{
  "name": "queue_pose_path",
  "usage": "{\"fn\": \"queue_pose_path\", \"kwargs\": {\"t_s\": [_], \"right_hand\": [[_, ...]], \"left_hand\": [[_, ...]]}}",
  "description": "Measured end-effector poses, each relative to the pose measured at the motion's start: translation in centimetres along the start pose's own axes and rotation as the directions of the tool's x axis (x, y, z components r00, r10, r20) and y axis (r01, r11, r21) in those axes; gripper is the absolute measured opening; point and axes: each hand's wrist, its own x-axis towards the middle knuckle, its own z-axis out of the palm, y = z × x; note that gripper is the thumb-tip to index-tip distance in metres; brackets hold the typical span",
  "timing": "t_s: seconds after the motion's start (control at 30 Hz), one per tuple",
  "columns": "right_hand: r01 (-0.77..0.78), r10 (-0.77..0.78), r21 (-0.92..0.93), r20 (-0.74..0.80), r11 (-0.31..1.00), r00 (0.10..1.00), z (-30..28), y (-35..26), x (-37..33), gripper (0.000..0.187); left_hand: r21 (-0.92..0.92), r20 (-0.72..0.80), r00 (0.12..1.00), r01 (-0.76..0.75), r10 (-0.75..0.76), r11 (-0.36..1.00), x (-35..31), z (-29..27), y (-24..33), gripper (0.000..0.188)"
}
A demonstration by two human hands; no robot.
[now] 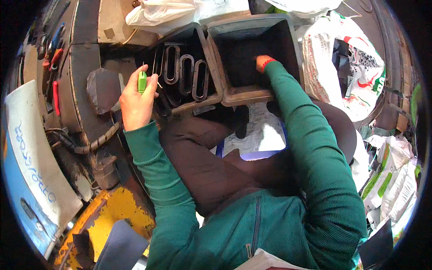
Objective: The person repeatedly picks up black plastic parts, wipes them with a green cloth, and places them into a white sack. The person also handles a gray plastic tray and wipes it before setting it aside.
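Observation:
My left hand (138,104) is closed round a small tool with a bright green handle (142,82); a thin shaft or blade seems to point up from it. Beside that hand, the left grey bin (215,76) holds several dark, long oval ring-shaped parts (186,74), standing side by side. My right hand (261,62), a red band at its wrist, reaches down into the right grey bin (252,98). Its fingers fade into the dark inside, so whether they grip anything is hidden.
A white printed sack (315,63) stands right of the bins. Pliers and other hand tools (56,58) hang at the far left, near a black wrapped hose (96,144). Between my legs lies a blue-edged sheet (265,156). Yellow machinery (119,209) is at lower left.

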Motion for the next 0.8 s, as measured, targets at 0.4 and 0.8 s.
{"fn": "queue_pose_path", "kwargs": {"t_s": [0.4, 0.8], "right_hand": [[0.148, -0.136, -0.173, 0.079, 0.974, 0.987, 1.1, -1.6, 2.1, 0.032], [0.286, -0.187, 0.551, -0.230, 0.784, 0.955, -11.5, -2.6, -17.0, 0.026]], "left_hand": [[-0.081, 0.041, 0.999, 0.004, 0.000, 0.997, 1.1, 0.0, -0.9, 0.038], [-0.111, 0.311, 0.929, -0.175, 0.202, 0.978, -0.8, 4.1, 3.4, 0.045]]}}
